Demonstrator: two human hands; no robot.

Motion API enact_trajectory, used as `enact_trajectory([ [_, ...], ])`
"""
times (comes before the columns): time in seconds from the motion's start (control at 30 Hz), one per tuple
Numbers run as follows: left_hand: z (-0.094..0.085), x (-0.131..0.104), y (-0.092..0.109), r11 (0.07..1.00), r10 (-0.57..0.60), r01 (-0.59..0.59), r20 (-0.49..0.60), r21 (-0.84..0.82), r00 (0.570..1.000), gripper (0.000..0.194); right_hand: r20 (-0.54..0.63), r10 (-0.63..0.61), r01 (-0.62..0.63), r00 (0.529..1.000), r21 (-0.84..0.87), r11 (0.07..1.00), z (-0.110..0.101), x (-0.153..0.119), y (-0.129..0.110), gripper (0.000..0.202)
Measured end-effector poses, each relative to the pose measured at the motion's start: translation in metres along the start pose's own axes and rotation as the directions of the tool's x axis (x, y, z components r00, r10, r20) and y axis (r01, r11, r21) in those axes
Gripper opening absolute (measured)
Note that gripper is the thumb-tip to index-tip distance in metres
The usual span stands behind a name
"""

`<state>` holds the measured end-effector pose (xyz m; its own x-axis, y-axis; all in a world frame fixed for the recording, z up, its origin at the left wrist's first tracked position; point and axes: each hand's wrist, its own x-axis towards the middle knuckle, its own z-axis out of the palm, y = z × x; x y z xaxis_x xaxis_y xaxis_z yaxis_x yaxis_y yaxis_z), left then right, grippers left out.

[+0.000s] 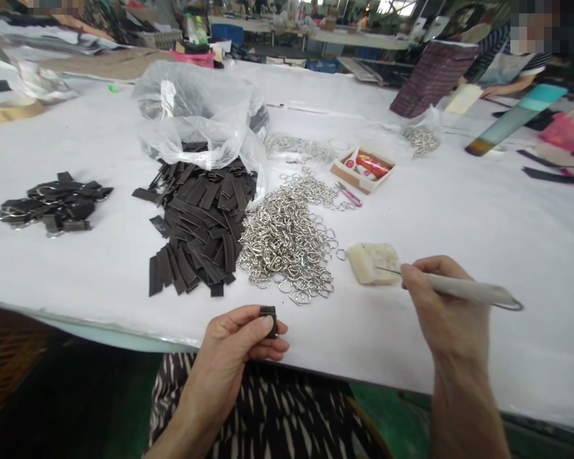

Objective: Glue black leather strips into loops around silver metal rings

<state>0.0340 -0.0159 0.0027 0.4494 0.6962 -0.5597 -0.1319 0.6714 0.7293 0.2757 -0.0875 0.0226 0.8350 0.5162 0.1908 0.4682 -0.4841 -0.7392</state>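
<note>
Near the table's front edge, my left hand (243,338) pinches a small folded black strip (268,319) between thumb and fingers. My right hand (444,306) grips a tool with a pale handle (473,290); its thin metal tip lies over a cream-coloured block (374,262). Beyond my left hand are a heap of silvery metal rings (287,236) and, left of it, a pile of flat black strips (201,223). Farther left sits a smaller pile of black pieces with metal rings (55,203).
Behind the piles stands a clear plastic bag (196,115). A small box (363,169) holding red and white tubes and pink-handled snips (349,194) lie beyond the rings. A roll of tape (18,110) is at far left. Another person (511,67) is at the back right.
</note>
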Motion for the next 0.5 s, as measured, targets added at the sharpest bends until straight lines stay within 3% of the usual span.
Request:
enact_trajectory([
  [0.3, -0.001, -0.001, 0.001, 1.0, -0.006, 0.006, 0.008, 0.001, 1.0, 0.016, 0.028, 0.013, -0.014, 1.0, 0.03, 0.999, 0.005, 0.003, 0.001, 0.022],
  [0.5, -0.003, 0.0, 0.001, 1.0, 0.0, 0.001, 0.039, -0.017, 0.999, 0.018, -0.096, -0.004, 0.013, 0.995, 0.087, 0.996, -0.006, -0.004, -0.01, 0.018],
])
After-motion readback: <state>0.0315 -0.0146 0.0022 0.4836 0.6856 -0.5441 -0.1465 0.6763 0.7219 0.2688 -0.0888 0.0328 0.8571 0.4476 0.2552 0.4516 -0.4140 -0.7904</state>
